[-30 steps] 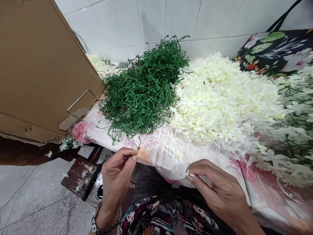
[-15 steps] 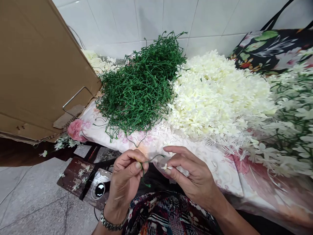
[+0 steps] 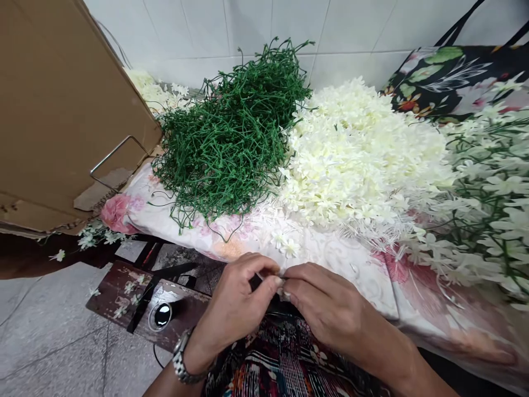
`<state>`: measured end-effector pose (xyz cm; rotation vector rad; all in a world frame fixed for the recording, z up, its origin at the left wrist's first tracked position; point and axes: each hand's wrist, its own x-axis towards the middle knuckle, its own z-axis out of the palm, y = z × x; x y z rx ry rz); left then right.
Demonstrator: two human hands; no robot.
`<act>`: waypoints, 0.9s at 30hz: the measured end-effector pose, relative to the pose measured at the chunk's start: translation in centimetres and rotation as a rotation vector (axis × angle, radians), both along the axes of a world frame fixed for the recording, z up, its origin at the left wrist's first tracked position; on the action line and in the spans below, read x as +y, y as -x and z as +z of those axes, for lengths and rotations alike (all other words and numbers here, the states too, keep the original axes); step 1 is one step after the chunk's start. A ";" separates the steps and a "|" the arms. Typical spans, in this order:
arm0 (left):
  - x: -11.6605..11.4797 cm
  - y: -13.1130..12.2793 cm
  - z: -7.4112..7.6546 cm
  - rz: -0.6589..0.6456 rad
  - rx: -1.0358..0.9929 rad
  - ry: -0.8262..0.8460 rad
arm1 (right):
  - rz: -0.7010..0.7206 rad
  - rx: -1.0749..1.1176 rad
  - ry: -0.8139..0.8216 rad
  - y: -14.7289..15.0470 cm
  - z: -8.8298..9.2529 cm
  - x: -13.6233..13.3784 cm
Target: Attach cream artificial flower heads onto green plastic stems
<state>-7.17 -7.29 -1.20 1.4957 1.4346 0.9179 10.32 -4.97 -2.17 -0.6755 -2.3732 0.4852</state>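
My left hand (image 3: 243, 295) and my right hand (image 3: 320, 298) meet fingertip to fingertip just in front of the table edge, both closed in a pinch. A small white artificial flower (image 3: 283, 293) shows in part between them, held by my right fingers. The green plastic stem in my left hand is mostly hidden by the fingers. Beyond the hands, loose white blossoms (image 3: 290, 248) lie on the floral cloth (image 3: 330, 256). Farther back are a tangled heap of green stems (image 3: 231, 149) and a heap of cream-white blossoms (image 3: 367, 160).
A cardboard box (image 3: 74, 110) with a metal wire handle stands at the left. White flowers on green stems (image 3: 496, 193) are piled at the right, before a black floral bag (image 3: 458, 82). Below left, a worn wooden stool (image 3: 111, 281) carries a small dark-filled cup (image 3: 160, 316).
My hands have come together, bringing the white flower and the green stem to one spot. Loose blossoms on the cloth, covered by my right hand before, now show. The view has shifted slightly.
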 end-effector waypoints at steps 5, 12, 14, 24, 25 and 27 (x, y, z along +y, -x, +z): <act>-0.1 -1.2 -1.1 -0.007 -0.004 0.073 | 0.026 -0.010 0.002 0.3 -0.1 -0.5; -0.6 -1.0 -2.1 0.112 -0.362 0.106 | -0.171 0.364 0.284 -1.1 -0.2 -0.7; -0.8 -1.2 -2.5 0.104 -0.489 0.107 | -0.228 0.406 0.338 -1.1 -0.2 -0.8; -1.1 -2.0 -3.3 0.057 -0.629 0.033 | -0.221 0.319 0.249 -0.7 0.1 -1.2; -1.2 -2.0 -3.3 0.056 -0.615 0.017 | -0.219 0.308 0.239 -0.7 0.1 -1.3; -1.3 -2.0 -3.2 0.049 -0.563 -0.019 | -0.221 0.283 0.221 -0.8 0.0 -1.4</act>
